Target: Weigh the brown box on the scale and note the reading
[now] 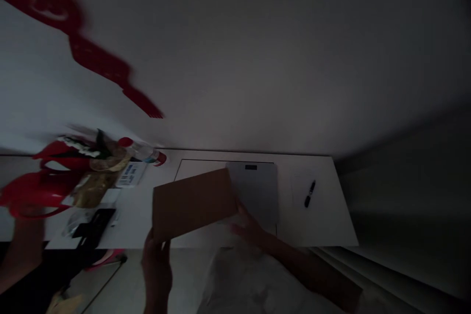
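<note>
A brown cardboard box is held tilted above the white table, its broad plain face toward me. My left hand grips its lower left corner, thumb and fingers closed around the edge. At the box's right end is my right hand, with fingers against the edge and the thumb lower down; the picture is dark and slightly blurred there. Behind and right of the box lies a closed grey laptop, partly covered by it.
Right on the white table lie a black pen and paper. Left are a red-capped bottle, a printed box, red objects and a black item. Another person's arm reaches in. Red decorations hang at the wall.
</note>
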The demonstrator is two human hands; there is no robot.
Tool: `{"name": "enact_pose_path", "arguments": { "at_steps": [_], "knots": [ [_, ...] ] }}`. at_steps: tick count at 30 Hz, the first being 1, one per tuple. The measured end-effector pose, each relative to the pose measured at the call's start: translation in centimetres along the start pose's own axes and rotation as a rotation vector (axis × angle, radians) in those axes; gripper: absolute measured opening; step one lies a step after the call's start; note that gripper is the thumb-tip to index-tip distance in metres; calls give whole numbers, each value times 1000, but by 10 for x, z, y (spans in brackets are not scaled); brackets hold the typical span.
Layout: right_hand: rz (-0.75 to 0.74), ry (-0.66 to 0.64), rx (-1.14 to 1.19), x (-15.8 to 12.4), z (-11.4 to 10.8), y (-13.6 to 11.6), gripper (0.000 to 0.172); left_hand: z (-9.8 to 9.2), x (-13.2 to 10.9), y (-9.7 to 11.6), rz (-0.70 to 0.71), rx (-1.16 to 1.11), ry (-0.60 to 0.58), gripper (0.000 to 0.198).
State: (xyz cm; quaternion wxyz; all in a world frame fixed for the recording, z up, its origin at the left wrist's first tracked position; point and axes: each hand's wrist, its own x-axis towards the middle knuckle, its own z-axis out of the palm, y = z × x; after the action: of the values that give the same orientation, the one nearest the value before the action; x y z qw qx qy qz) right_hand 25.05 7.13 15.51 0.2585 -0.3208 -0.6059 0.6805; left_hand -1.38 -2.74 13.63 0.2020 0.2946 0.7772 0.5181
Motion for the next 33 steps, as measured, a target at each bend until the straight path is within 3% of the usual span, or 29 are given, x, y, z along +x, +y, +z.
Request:
{"name": "enact_pose_path", "arguments": {
  "at_steps": [6,11,16,20,23,25,27,30,33],
  "knots": [
    [80,266,-65,-50,-57,36,92,86,-21,35,-329,-412,-249,50],
    [159,359,-90,-83,-90,62,84,119,-30,32,-472,-474,-402,58],
    [183,383,-114,-95,-91,90,77,124,-23,24,-492,-423,-463,57],
    [180,427,-178,-94,-89,93,71,127,-18,20,-438,-342,-479,55],
    [143,643,-262,-91,-97,93,58,125,-13,2,-318,-218,-347,49],
    [183,863,-369,-92,-106,98,50,120,-8,-19,-227,37,-191,42],
    [296,960,-547,-96,-115,107,45,112,-3,-45,-125,302,-122,35],
    [450,819,-863,-107,-121,124,39,100,-1,-77,19,519,-161,31],
    [469,651,-1078,-114,-119,135,35,95,-4,-92,237,710,-239,28]
  ]
}}
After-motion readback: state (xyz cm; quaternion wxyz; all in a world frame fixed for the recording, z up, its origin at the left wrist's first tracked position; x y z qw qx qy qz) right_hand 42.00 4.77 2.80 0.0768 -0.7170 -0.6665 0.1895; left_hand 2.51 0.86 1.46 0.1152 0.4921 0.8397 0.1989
